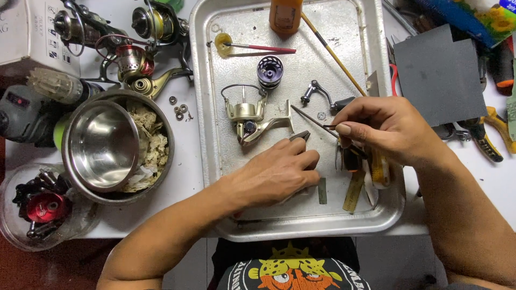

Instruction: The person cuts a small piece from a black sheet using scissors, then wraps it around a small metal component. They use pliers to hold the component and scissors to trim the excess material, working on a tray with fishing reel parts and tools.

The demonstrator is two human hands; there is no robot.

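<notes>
You work at a white worktop (185, 156) crowded on both sides, with a dented metal tray (204, 107) set at the middle of its near edge. Your left hand (277, 174) lies palm down on the tray's near half, fingers curled over a small grey tool (300, 136) whose tip pokes out past the knuckles. Your right hand (387, 131) hovers by the tray's right edge, thumb and forefinger pinched on a thin dark rod (312, 119) that slants up and left toward the reel body (252, 117). That reel body, pale gold with a wire bail, lies on its side at the tray's centre, just beyond your left hand; its dark spool (269, 71) stands apart toward the far edge, and a crank handle (317, 92) lies to the right. Off the tray's left edge sit nested steel bowls (102, 145) with pale scraps, and more reels (134, 53) at the far left corner. Grey sheets (441, 70) and yellow-handled pliers (492, 134) fill the right side. Bare tray floor shows mainly along the left wall and far middle.
</notes>
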